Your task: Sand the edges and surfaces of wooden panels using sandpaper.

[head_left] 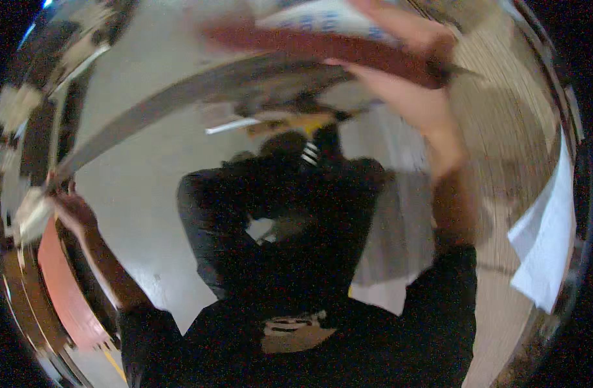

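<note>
A long grey-brown strip [160, 97] crosses in front of me, curved in the picture, from the far left toward the upper right. At its left end, my left hand [76, 207] is closed on it with the arm stretched out. My right hand [413, 84] reaches up at the top right, its fingers and thumb around a reddish-brown bar [322, 48]. The bar is smeared by motion, so its exact kind is unclear. It lies along the far side of the strip; whether the two are joined I cannot tell. Behind the bar shows a white thing with blue marks [316, 16].
A wood-grained surface [503, 161] runs down the right side, with white sheets [545, 239] at its edge. To the left stands a salmon-coloured panel [63, 284] beside dark shelving. The grey floor [147, 213] lies below, around my dark-clothed legs [283, 213].
</note>
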The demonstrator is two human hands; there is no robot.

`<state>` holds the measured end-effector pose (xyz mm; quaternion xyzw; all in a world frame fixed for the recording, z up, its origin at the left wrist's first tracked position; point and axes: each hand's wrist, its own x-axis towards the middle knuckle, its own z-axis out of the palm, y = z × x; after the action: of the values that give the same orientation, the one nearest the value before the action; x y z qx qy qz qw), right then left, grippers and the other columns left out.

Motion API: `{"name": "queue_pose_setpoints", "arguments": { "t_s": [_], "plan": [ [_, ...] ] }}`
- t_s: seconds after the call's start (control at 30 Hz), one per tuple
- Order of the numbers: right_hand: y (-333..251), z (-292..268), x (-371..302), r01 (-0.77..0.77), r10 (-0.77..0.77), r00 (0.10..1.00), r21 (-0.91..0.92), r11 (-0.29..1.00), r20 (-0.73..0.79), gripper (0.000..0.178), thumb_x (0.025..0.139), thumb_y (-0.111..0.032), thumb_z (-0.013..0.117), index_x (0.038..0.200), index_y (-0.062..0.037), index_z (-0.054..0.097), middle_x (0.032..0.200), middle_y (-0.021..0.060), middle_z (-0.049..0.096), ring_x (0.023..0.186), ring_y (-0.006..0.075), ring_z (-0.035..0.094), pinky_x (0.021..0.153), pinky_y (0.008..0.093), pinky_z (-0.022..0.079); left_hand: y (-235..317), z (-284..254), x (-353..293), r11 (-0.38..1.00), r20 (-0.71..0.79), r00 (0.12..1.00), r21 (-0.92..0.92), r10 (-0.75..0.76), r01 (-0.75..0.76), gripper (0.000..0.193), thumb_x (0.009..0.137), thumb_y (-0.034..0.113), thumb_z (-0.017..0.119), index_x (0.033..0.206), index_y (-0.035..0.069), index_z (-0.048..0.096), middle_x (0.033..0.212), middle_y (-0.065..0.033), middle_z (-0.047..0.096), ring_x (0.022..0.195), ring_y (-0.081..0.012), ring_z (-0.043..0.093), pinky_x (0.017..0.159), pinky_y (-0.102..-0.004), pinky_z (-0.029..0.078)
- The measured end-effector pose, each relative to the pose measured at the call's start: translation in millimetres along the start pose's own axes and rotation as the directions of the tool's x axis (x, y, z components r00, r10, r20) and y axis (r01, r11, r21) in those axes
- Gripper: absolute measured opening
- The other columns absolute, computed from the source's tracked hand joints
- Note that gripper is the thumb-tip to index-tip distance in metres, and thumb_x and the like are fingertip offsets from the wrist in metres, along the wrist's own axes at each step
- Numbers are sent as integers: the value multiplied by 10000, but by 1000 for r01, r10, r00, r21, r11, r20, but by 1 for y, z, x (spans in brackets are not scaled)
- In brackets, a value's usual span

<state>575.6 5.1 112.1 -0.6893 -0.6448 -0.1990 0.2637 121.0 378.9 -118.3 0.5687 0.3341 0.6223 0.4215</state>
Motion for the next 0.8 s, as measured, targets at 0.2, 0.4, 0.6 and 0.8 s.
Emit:
{"name": "queue_pose_setpoints", "arguments": {
  "t_s": [0.2,0.4,0.6,0.8],
  "plan": [
    [-8,-77,-2,-134,126,991,-280,951,-45,428,687,-296,867,1020,-53,754,994,114,761,904,255,739,847,343,565,101,94,2,966,-140,985,-249,-101,64,370,1035,432,540,1055,68,606,912,9,591,812,-103,527,715,-277,436],
    [-43,-109,-82,-106,102,994,-116,988,-38,456,683,-265,872,1064,-53,740,1009,121,757,921,244,733,854,343,559,110,96,-9,963,13,990,-231,-141,140,429,1045,427,521,954,33,662,869,-5,656,776,-92,581,719,-263,471],
    [-107,-161,-176,-214,220,971,-71,974,95,490,679,-233,878,1108,-53,726,1024,129,754,938,233,726,861,343,554,140,202,-5,955,248,968,-276,-35,105,333,1048,396,517,851,128,534,681,42,463,599,-86,421,557,-270,353],
    [-134,-258,-228,-469,486,867,-156,870,106,529,675,-201,883,1153,-53,712,1038,136,750,956,222,719,867,343,549,147,326,9,874,436,891,-473,126,108,657,973,557,539,1463,130,439,1469,-155,472,1406,-396,385,1181,-593,182]
  ]
}}
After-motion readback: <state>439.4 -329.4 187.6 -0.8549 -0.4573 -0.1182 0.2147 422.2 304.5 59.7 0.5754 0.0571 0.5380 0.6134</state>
